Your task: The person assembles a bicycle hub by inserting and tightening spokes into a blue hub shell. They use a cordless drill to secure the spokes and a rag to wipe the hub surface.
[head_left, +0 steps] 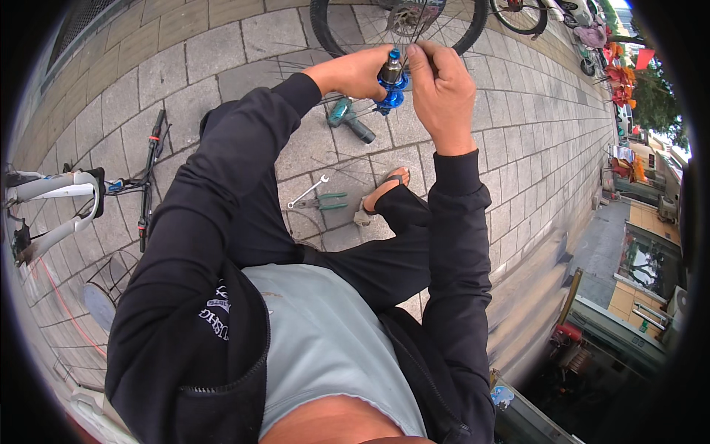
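Observation:
My left hand (353, 72) grips a blue bicycle hub (392, 98) with a silver and dark freehub body, holding it upright in front of me. Close on the hub's right side is my right hand (445, 87), thumb and fingers pinched together by its upper end. Whatever lies in that pinch is too thin to make out; it may be a spoke. Several loose spokes (342, 164) lie on the paving below. Under the hub rests a teal and black cordless drill (359, 130). Nearer to me lie a combination spanner (308, 191) and green-handled pliers (323, 202).
A bicycle wheel with a disc rotor (405, 21) lies beyond my hands. At left are a bicycle frame (59, 189) and its handlebar (151, 174). My sandalled foot (390, 185) is on the grey paving (518, 148). Another bicycle wheel (520, 13) stands at upper right.

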The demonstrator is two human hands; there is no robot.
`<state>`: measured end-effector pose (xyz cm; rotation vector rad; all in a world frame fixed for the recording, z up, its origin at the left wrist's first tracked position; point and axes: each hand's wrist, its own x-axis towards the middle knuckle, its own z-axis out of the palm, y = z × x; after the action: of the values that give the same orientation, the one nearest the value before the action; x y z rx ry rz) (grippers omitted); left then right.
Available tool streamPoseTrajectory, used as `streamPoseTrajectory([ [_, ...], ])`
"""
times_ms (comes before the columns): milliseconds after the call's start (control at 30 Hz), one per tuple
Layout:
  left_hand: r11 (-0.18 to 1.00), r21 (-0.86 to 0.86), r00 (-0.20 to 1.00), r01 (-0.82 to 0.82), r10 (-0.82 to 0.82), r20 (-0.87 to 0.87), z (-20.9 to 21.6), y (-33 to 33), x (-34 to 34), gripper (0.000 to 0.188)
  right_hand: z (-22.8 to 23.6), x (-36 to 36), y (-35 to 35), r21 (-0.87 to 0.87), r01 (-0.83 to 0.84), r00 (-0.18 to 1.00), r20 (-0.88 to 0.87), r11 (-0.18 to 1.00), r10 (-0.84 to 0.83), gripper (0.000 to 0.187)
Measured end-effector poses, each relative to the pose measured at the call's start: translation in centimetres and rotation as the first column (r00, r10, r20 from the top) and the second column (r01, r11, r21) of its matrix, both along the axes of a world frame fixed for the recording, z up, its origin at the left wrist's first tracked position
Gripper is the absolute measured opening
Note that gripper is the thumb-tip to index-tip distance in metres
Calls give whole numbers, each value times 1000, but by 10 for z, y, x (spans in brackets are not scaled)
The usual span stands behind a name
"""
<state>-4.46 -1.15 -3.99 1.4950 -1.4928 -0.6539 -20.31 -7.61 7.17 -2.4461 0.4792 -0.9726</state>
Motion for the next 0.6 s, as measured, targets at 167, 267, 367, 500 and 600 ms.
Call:
streamPoseTrajectory([
  [167, 1000, -15, 1000, 12, -12, -14, -1, 5, 3, 54, -1, 13, -3, -106, -104, 989, -119, 989, 92, 13],
  [267, 979, 123, 952, 160, -120, -282, 24, 6, 3, 63, -17, 0, -11, -244, -179, 932, -352, 953, 84, 15],
  [367, 994, 111, 933, 24, 18, -360, 16, 4, 13, 60, -31, -10, -8, -42, -4, 931, -364, 999, -11, 23],
  [500, 997, 55, 887, -48, 68, -457, 14, 5, 17, 61, -57, -48, -12, 260, 276, 935, -296, 925, -196, 28],
  [600, 998, 56, 845, -36, 60, -531, 18, 6, 17, 62, -87, -71, -14, 210, 325, 829, -532, 922, -171, 35],
])
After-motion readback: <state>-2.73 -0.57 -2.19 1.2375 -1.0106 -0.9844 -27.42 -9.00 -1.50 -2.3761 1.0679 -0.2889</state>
